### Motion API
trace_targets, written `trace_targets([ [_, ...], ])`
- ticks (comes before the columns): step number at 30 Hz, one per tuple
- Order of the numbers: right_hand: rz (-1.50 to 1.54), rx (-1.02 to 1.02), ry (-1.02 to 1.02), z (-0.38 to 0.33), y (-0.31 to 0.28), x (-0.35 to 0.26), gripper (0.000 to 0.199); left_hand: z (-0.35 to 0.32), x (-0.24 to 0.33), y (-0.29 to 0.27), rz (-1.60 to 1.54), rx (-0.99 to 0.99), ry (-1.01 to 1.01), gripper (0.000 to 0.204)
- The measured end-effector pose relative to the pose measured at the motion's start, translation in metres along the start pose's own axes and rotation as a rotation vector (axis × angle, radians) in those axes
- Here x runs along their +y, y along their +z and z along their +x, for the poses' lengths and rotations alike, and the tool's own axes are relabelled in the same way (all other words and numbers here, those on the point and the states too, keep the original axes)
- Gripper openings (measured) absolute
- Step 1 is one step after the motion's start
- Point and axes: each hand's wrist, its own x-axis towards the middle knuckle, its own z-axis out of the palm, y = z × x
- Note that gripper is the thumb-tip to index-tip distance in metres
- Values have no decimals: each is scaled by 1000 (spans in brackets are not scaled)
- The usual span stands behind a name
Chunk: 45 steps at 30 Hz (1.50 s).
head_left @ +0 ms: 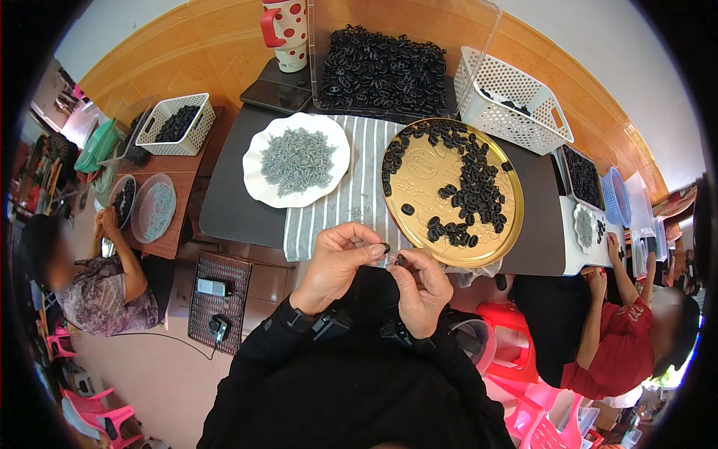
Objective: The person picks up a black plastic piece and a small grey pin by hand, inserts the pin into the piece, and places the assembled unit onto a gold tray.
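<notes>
While the left hand point(338, 258) pinches one small black plastic ring point(385, 247) between closed thumb and forefinger, the right hand point(422, 284) nips a second small black piece point(401, 261) in its fingertips, both just off the near edge of the dark table point(232, 209). The step in hand appears to be fitting the two together; aligning them calls for fine fingertip control. More black rings lie on the round gold tray point(419, 168), beside a white plate of grey pieces point(298, 159).

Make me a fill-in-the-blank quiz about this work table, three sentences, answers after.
1. The round gold metal tray holds small ____ plastic rings.
2. The white scalloped plate holds a heap of ____ pieces.
3. The left hand and right hand each pinch a small black ____.

Answers: black; grey; ring
</notes>
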Motion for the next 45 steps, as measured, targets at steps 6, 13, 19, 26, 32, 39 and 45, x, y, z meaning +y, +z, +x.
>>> trace_targets([
  [6,-368,-1,-305,3,1,-6,28,-3,4,2,-237,51,-121,8],
  [13,-472,-13,-439,5,2,-1,28,-6,-1,7,-274,78,-103,9],
  [19,-513,-9,-443,5,0,-2,28,-7,-4,9,-286,83,-104,10],
  [26,-536,-30,-460,7,-1,-3,28,-8,-6,8,-264,56,-77,9],
  [32,-527,-30,-444,7,-2,-1,28,-10,-3,9,-113,28,-80,10],
  [39,-478,-20,-377,10,-6,2,30,-12,-3,13,-98,7,-107,15],
  [45,-290,-100,-198,9,-7,-8,25,-14,-5,11,-102,-10,-78,16],
])
